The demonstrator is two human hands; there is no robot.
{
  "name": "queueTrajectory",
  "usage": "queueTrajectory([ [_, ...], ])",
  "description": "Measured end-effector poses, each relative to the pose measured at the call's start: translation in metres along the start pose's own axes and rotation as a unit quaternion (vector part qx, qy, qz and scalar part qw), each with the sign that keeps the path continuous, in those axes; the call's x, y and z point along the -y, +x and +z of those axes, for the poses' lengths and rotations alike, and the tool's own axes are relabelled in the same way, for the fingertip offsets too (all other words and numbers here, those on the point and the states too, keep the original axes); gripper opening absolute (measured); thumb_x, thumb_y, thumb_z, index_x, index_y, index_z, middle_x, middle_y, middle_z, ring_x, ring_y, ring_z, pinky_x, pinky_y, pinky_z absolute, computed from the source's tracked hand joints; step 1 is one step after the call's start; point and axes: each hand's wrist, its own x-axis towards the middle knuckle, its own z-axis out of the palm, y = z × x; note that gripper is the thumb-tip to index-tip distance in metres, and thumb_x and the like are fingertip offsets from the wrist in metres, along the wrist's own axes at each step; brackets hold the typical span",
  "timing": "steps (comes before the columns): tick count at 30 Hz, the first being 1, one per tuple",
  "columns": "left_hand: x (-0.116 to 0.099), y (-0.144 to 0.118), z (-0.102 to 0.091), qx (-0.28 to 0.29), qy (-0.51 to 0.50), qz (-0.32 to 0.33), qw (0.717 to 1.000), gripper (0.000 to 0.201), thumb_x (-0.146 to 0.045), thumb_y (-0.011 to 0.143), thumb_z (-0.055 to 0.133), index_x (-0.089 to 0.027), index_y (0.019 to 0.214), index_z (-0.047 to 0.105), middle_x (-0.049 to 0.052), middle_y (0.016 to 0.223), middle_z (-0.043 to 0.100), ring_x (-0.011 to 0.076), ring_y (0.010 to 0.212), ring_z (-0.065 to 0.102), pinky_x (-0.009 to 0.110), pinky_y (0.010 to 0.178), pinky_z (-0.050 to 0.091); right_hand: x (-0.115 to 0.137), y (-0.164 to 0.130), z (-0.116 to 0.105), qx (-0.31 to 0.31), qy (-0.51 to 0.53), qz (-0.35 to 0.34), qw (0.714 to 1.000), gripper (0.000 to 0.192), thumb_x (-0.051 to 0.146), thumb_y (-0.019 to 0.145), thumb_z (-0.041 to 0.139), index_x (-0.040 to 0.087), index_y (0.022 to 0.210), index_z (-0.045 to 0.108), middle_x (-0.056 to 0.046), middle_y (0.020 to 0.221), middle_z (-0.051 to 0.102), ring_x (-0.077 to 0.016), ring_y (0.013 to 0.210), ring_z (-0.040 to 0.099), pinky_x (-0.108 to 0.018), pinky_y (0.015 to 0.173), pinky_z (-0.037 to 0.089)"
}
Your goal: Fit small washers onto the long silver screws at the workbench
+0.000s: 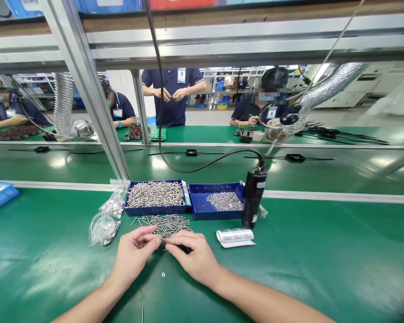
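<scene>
While both hands meet over the green bench mat [289, 269], the left hand [133, 255] and the right hand [195, 260] point their fingertips toward each other, nearly touching, at the near rim of the loose pile of screws [164, 223]. Both are narrowly pinched; something small seems held between them, but I cannot tell what it is. The pile lies just beyond the fingertips, toward the far edge of the mat, about equally near to both hands. Its screws are thin, bright metal, and their long axes run mostly left to right.

Behind the pile stand two shallow blue plastic trays: the left tray [156, 209] is full of long screws, the right tray [202, 211] holds smaller shiny pieces. Left of the pile lie clear crinkled bags [107, 220] of metal parts. A black cylindrical electric screwdriver [253, 202] hangs upright at the right tray's corner, and a white paper roll [234, 236] lies near it. One tiny washer [163, 274] rests between the wrists.
</scene>
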Motion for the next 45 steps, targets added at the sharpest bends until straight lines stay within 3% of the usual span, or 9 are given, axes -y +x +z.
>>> queueTrajectory([
  [4, -0.001, -0.002, 0.000, -0.015, 0.094, 0.070, 0.993, 0.035, -0.037, 0.077, 0.080, -0.019, 0.107, 0.078, 0.010, 0.089, 0.080, 0.0262, 0.082, 0.075, 0.038, 0.083, 0.060, 0.000, -0.001, 0.001, 0.008, -0.013, 0.020, 1.000, 0.013, 0.026, 0.089, 0.068, 0.024, 0.092, 0.081, -0.004, 0.083, 0.078, -0.0197, 0.072, 0.069, -0.032, 0.068, 0.053],
  [7, -0.002, -0.007, -0.001, -0.010, 0.208, 0.233, 0.950, 0.020, -0.024, 0.081, 0.076, -0.025, 0.100, 0.081, 0.008, 0.089, 0.080, 0.0253, 0.079, 0.075, 0.037, 0.080, 0.059, 0.000, -0.003, 0.004, 0.009, 0.005, 0.077, 0.997, 0.013, 0.027, 0.087, 0.068, 0.020, 0.083, 0.079, -0.003, 0.074, 0.076, -0.0182, 0.063, 0.067, -0.029, 0.060, 0.050],
  [10, -0.002, -0.013, -0.005, 0.045, 0.271, 0.360, 0.892, 0.037, -0.011, 0.084, 0.069, -0.030, 0.116, 0.076, 0.008, 0.092, 0.080, 0.0237, 0.076, 0.073, 0.035, 0.076, 0.058, -0.002, -0.005, 0.008, 0.012, 0.121, 0.161, 0.979, 0.013, 0.030, 0.083, 0.073, 0.016, 0.083, 0.071, -0.003, 0.071, 0.074, -0.0184, 0.063, 0.069, -0.027, 0.058, 0.051],
  [14, -0.006, -0.017, -0.006, 0.070, 0.285, 0.403, 0.867, 0.054, -0.003, 0.085, 0.066, -0.033, 0.130, 0.067, 0.008, 0.097, 0.079, 0.0229, 0.077, 0.072, 0.035, 0.077, 0.056, -0.007, -0.007, 0.012, 0.058, 0.227, 0.188, 0.954, 0.033, 0.030, 0.080, 0.076, 0.019, 0.107, 0.060, 0.001, 0.071, 0.071, -0.0173, 0.066, 0.071, -0.025, 0.060, 0.052],
  [18, -0.016, -0.015, -0.001, 0.069, 0.249, 0.404, 0.878, 0.053, -0.004, 0.082, 0.070, -0.035, 0.126, 0.070, 0.006, 0.092, 0.079, 0.0222, 0.074, 0.070, 0.034, 0.073, 0.056, -0.008, -0.008, 0.009, 0.101, 0.193, 0.159, 0.963, 0.028, 0.029, 0.080, 0.075, 0.019, 0.103, 0.063, 0.000, 0.074, 0.071, -0.0150, 0.066, 0.068, -0.022, 0.059, 0.049],
  [23, -0.012, -0.006, 0.000, 0.095, 0.247, 0.336, 0.904, 0.035, -0.012, 0.087, 0.067, -0.029, 0.118, 0.072, 0.005, 0.085, 0.074, 0.0217, 0.077, 0.068, 0.033, 0.073, 0.055, -0.003, -0.002, -0.006, 0.108, -0.028, 0.056, 0.992, 0.014, 0.028, 0.086, 0.064, 0.018, 0.078, 0.068, 0.002, 0.063, 0.064, -0.0110, 0.057, 0.057, -0.021, 0.057, 0.042],
  [29, 0.003, 0.027, -0.011, 0.055, 0.413, 0.407, 0.812, 0.023, -0.016, 0.096, 0.057, -0.025, 0.111, 0.073, 0.010, 0.107, 0.064, 0.0243, 0.096, 0.058, 0.038, 0.081, 0.050, -0.002, 0.004, -0.019, 0.179, -0.284, -0.036, 0.941, 0.009, 0.021, 0.081, 0.062, 0.020, 0.074, 0.067, 0.002, 0.065, 0.069, -0.0157, 0.061, 0.061, -0.026, 0.058, 0.036],
  [35, 0.005, 0.041, 0.000, 0.047, 0.460, 0.357, 0.812, 0.021, -0.025, 0.099, 0.054, -0.019, 0.098, 0.074, 0.008, 0.092, 0.060, 0.0223, 0.087, 0.056, 0.036, 0.078, 0.048, 0.001, 0.000, -0.019, 0.169, -0.319, -0.033, 0.932, 0.008, 0.020, 0.086, 0.057, 0.022, 0.090, 0.064, 0.002, 0.070, 0.070, -0.0163, 0.060, 0.061, -0.027, 0.056, 0.030],
  [45, 0.006, 0.045, 0.007, 0.028, 0.486, 0.296, 0.822, 0.023, -0.027, 0.095, 0.057, -0.020, 0.089, 0.078, 0.008, 0.090, 0.061, 0.0233, 0.085, 0.058, 0.037, 0.079, 0.047, 0.011, -0.029, -0.003, 0.272, -0.236, -0.145, 0.922, 0.013, 0.033, 0.078, 0.069, 0.023, 0.075, 0.061, 0.006, 0.068, 0.070, -0.0134, 0.059, 0.061, -0.027, 0.051, 0.027],
])
